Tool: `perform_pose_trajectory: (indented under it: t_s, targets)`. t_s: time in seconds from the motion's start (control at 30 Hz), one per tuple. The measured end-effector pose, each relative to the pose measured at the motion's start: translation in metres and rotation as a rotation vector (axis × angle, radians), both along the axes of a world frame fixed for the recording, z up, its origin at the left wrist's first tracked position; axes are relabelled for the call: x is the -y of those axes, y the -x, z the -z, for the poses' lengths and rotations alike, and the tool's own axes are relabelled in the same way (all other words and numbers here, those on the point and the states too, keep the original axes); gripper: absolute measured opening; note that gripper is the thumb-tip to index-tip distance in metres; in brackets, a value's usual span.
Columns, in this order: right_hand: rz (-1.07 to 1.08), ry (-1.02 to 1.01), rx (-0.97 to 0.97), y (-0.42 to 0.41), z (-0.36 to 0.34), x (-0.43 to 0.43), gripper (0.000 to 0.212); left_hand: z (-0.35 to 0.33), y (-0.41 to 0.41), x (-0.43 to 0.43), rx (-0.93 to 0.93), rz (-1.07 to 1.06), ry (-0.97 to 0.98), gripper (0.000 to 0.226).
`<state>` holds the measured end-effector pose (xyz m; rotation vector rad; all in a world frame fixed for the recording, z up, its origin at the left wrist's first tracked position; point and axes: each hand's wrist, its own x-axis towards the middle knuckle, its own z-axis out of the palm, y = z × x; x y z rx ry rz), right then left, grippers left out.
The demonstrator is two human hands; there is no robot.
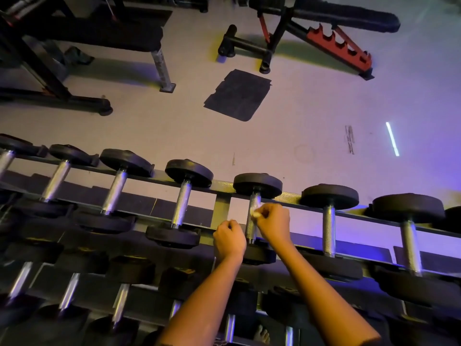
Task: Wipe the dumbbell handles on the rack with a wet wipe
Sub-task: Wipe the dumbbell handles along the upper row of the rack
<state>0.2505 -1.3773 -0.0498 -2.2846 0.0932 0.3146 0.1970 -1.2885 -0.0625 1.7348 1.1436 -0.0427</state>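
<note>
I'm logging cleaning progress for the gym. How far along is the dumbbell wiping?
Done: cannot tell; no handle looks visibly wet or different. In hand: the right hand presses the wipe against a top-row handle; the left hand sits curled beside it. Left: which others need wiping is unclear; the lower-row handles probably remain.

White wipe (254, 211) against knurled handle (251, 228) (racked)
</note>
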Motion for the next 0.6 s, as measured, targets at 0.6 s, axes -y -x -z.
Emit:
perform_pose_trajectory:
  t_s: [0.6]
  targets:
    - [0.040, 0.020, -0.006, -0.001, 0.002, -0.001, 0.013, 0.002, -0.001, 0.000, -0.015, 0.023, -0.012, 0.033]
